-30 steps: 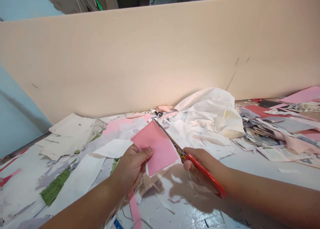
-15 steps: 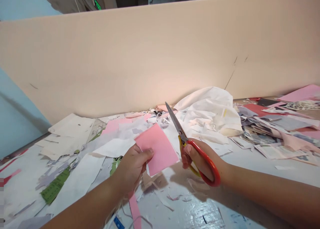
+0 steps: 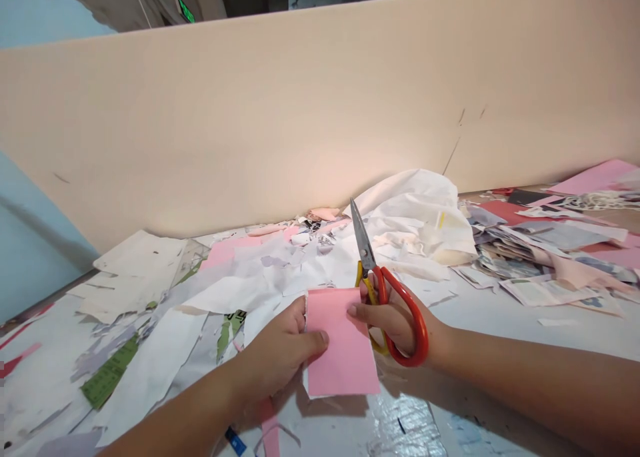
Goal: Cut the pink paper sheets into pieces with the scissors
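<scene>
A pink rectangle of paper (image 3: 340,350), with a white layer showing at its edges, hangs between my two hands above the table. My left hand (image 3: 287,344) pinches its left edge, thumb on top. At the upper right edge, the thumb of my right hand (image 3: 395,310) presses on the same paper. That hand also holds scissors (image 3: 369,260) with one red and one yellow handle loop. Their blades are closed and point up and away, clear of the paper.
White and grey paper scraps (image 3: 160,344) cover the left of the table. Behind the hands lies a crumpled white sheet (image 3: 415,210) against a tall beige board (image 3: 250,124). Stacked cut pieces (image 3: 540,257) lie at the right. A pink strip (image 3: 270,430) is near the front.
The pink paper has turned more upright and come lower and nearer. My right hand has moved in, its thumb now on the paper. The scissors point more steeply upward.
</scene>
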Motion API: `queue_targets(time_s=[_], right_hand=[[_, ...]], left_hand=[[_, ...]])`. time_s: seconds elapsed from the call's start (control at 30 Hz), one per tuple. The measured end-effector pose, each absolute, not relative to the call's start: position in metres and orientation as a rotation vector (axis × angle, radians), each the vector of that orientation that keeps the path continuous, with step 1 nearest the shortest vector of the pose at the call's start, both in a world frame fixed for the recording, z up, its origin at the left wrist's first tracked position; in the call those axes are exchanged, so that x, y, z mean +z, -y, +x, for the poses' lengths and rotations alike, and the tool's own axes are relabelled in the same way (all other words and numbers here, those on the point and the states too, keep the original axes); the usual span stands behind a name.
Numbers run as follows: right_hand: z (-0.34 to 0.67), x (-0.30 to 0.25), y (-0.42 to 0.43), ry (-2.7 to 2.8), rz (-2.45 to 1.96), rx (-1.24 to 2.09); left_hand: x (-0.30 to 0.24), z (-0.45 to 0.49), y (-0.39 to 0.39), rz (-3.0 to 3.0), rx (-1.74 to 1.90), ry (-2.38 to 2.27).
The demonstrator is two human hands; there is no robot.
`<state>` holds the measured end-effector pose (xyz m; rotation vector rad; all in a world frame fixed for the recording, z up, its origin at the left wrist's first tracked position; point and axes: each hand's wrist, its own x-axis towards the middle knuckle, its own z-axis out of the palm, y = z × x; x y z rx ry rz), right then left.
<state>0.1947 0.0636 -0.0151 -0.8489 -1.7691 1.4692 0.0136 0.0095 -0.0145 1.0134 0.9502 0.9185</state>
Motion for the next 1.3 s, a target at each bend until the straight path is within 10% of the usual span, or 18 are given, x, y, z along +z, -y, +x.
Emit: queue_targets(time_s=[0.3, 1.0, 1.3], right_hand=[[0.191, -0.016, -0.059, 1.669, -1.066, 1.143], [0.189, -0.014, -0.061, 1.678, -0.256, 1.97], [0.184, -0.013, -0.053, 1.736, -0.667, 1.662]], left_hand=[[-0.008, 0.019, -0.009, 1.15, 0.934, -1.086], [-0.003, 0.013, -0.012, 0.87, 0.935, -0.768], [-0.013, 0.016, -0.019, 0.754, 0.975, -0.614]])
